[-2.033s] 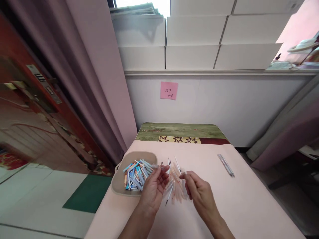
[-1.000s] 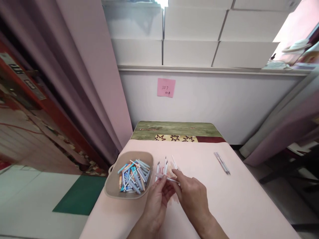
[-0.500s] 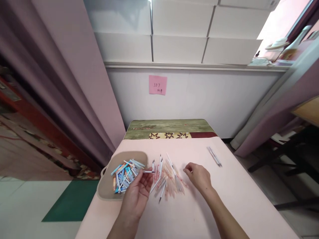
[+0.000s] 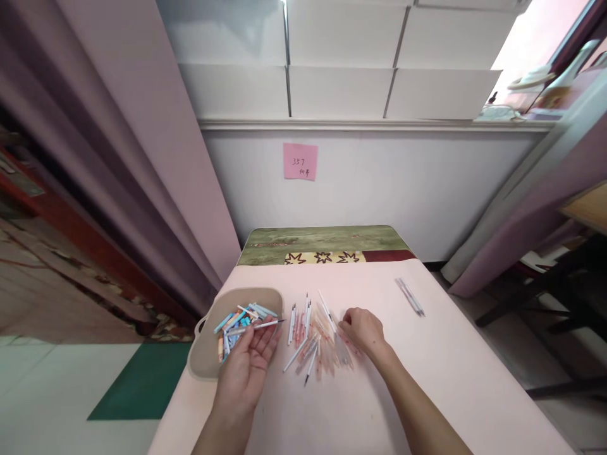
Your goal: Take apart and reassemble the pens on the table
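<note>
Palm up over the edge of the beige basket (image 4: pixel 200 363), my left hand (image 4: pixel 251 363) pinches a slim white pen refill (image 4: pixel 266 325) with a dark tip pointing right. Inside the basket lie several blue, white and orange pen parts (image 4: pixel 234 322). My right hand (image 4: pixel 364 328) has its fingers closed at the right side of a pile of clear pinkish pen barrels (image 4: pixel 327 354). Whatever is between those fingertips is hidden. White refills (image 4: pixel 307 314) with dark tips lie among the barrels and to their left.
Two or so pale pens (image 4: pixel 410 297) lie at the right of the table, which has a pink cover (image 4: pixel 379 404). A green patterned strip (image 4: pixel 322 237) shows at its far end. The white wall behind carries a pink note (image 4: pixel 300 162).
My left hand has moved slightly left with the refill, now over the basket. My right hand has shifted left to the barrel pile.
</note>
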The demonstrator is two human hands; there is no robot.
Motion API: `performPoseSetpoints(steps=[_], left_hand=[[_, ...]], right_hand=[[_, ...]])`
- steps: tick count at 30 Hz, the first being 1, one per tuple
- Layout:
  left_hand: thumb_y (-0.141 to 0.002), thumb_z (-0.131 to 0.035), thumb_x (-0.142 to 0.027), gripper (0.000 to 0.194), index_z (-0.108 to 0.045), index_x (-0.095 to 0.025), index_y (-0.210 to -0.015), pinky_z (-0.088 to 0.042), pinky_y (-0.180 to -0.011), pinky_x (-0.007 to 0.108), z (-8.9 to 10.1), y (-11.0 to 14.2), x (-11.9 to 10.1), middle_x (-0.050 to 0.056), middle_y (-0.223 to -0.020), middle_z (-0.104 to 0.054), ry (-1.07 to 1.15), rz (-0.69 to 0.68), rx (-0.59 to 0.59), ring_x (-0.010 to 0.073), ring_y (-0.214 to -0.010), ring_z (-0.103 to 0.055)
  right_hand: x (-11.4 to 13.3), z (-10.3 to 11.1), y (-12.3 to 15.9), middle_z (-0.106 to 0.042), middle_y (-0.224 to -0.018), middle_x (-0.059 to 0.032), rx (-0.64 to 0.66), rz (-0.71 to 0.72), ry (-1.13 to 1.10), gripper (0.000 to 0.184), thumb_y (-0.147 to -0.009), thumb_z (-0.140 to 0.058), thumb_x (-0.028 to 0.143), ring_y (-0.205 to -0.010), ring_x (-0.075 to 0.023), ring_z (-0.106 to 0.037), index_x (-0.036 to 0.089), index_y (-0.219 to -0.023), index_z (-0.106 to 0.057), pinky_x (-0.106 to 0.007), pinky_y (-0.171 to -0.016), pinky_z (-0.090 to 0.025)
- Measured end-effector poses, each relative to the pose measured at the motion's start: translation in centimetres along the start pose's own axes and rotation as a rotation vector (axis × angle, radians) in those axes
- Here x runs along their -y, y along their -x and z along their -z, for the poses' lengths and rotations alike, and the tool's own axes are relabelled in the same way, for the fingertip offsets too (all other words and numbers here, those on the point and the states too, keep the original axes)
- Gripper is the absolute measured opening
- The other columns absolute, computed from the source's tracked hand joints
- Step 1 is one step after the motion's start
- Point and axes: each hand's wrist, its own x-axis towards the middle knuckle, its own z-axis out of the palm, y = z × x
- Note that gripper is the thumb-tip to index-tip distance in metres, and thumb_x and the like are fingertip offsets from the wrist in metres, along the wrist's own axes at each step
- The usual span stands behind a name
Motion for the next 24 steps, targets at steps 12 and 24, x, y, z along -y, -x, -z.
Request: performPoseSetpoints(steps=[12, 24], left_hand=[[-0.089, -0.046, -0.007, 0.019, -0.063, -0.009, -0.083, -0.060, -0.077, 0.039, -1.6, 0.9, 2.2, 0.014, -0.084, -0.074, -0.049, 0.077, 0.087, 0.0208, -0.078, -0.072], [-0.088, -0.051, -0.009, 0.011, -0.062, -0.010, -0.085, -0.060, -0.074, 0.035, -1.6, 2.3, 2.5, 0.014, -0.084, -0.073, -0.022, 0.040, 0.096, 0.0196, -0.075, -0.071]], right_hand=[[-0.4, -2.1, 3.9, -0.073, -0.079, -0.0072, 0.021, -0.013, -0.001, 0.012, -0.073, -0.058, 0.026, -0.076, -0.0229, -0.067, 0.021, -0.074, -0.068, -0.026, -0.057, -0.036], [2.8, 3.4, 8.6, -0.059, -0.059, 0.0038, -0.239, 0.335, -0.603, 0.021, -0.083, -0.057, 0.043, -0.050, -0.0110, -0.049, 0.023, -0.078, -0.060, -0.020, -0.049, -0.036]])
